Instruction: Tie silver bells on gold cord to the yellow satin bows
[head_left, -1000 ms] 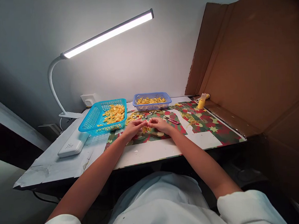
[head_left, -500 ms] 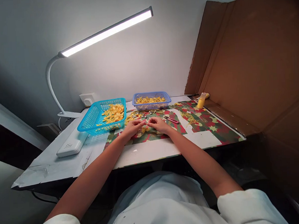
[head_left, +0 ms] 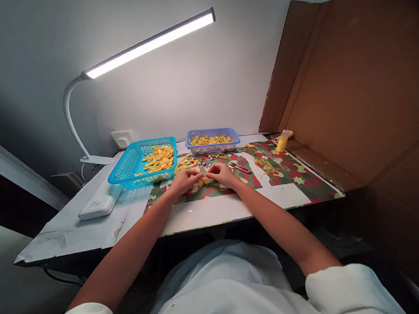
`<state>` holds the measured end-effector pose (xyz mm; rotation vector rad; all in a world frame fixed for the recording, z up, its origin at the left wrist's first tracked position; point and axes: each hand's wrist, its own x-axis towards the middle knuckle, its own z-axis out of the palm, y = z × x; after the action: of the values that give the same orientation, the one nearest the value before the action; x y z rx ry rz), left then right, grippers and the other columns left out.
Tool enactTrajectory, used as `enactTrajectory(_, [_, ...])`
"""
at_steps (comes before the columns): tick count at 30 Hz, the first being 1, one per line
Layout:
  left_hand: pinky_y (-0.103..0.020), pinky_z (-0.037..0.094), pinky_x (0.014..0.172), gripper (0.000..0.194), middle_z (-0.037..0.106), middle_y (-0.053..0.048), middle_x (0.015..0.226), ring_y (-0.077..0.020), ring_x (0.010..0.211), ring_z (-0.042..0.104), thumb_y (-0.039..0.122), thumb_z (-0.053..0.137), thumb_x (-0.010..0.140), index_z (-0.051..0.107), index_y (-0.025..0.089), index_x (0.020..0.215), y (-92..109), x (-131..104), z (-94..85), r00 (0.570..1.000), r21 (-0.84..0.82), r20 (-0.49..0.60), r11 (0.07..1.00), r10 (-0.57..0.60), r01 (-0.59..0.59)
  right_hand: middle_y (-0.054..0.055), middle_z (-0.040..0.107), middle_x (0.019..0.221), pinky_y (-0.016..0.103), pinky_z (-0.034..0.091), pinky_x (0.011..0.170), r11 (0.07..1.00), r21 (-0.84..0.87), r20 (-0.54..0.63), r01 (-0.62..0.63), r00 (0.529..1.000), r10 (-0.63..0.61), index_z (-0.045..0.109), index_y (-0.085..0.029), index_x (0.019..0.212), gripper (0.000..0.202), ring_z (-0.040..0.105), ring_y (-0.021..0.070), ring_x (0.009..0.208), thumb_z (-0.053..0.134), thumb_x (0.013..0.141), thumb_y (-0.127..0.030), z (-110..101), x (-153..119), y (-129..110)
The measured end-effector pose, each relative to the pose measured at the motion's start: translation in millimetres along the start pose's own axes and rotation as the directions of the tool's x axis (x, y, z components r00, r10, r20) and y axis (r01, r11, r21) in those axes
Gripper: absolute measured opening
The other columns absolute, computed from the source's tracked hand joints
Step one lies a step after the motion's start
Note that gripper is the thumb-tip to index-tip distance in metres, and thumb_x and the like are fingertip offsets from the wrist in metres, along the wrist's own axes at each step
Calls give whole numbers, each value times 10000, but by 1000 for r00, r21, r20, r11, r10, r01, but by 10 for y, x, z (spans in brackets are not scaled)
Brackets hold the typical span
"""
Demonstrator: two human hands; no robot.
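Observation:
Over the camouflage-patterned mat point(head_left: 284, 166), my left hand point(head_left: 184, 181) and my right hand point(head_left: 223, 174) meet with their fingertips almost touching. Both are closed in a pinch. A small piece of yellow ribbon point(head_left: 203, 181) shows between and just below the fingertips, its held part hidden by my fingers. Behind my left hand lie loose yellow ribbon pieces point(head_left: 183, 163) and several small silvery round bits point(head_left: 200, 163). Pink-handled thread snips point(head_left: 241, 168) rest on the mat to the right of my right hand.
A turquoise basket point(head_left: 125, 167) of yellow ribbon pieces stands left; a blue-violet basket point(head_left: 212, 148) of golden pieces stands behind. Fine yellow cords point(head_left: 265, 164) and a yellow bottle point(head_left: 282, 142) are at right. A white power bank point(head_left: 100, 201), a lamp point(head_left: 149, 44) and a cardboard panel point(head_left: 350, 82) surround the work.
My fingertips have shifted slightly; the left hand sits a touch farther left and lower. The baskets, snips and bottle stay where they were.

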<state>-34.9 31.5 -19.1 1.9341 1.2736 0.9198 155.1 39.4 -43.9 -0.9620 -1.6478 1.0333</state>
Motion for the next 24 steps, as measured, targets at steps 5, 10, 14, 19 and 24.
enactTrajectory(5, [-245, 295, 481, 351, 582, 5, 527, -128, 484, 443, 467, 579, 755, 715, 159, 655, 18, -3, 3, 998, 100, 33, 993, 57, -60, 26, 674, 757, 312, 505, 698, 997, 69, -21, 20, 1000, -18, 641, -170, 742, 247, 623, 157, 699, 764, 603, -334, 34, 9, 10])
enactTrajectory(10, [-252, 306, 541, 298, 534, 8, 547, -147, 571, 457, 360, 493, 778, 599, 178, 566, 31, 49, 33, 984, 204, 86, 964, 154, -169, 42, 705, 743, 299, 499, 679, 992, -88, -46, 90, 995, -94, 690, -160, 743, 105, 630, 162, 694, 671, 702, -254, 71, -10, -12])
enactTrajectory(14, [-272, 297, 581, 275, 485, 5, 556, -152, 589, 434, 290, 433, 765, 502, 181, 522, 47, 79, 40, 971, 288, 136, 929, 199, -231, 34, 693, 723, 279, 482, 661, 987, -124, -75, 102, 991, -112, 680, -153, 719, 84, 614, 147, 671, 636, 722, -225, 89, -29, -43])
enactTrajectory(19, [-286, 310, 616, 267, 468, -5, 553, -155, 593, 420, 255, 407, 750, 434, 185, 494, 43, 90, 36, 957, 367, 188, 888, 221, -277, 25, 679, 729, 271, 474, 656, 986, -141, -125, 92, 986, -110, 653, -163, 713, 71, 606, 142, 679, 630, 729, -228, 112, -27, -42])
enactTrajectory(24, [-288, 347, 645, 290, 497, -18, 579, -167, 626, 456, 250, 389, 769, 448, 186, 493, 14, 98, 42, 948, 407, 215, 862, 233, -304, 12, 660, 705, 268, 460, 647, 989, -130, -142, 73, 986, -92, 634, -170, 706, 60, 586, 135, 662, 625, 720, -228, 125, -29, -38])
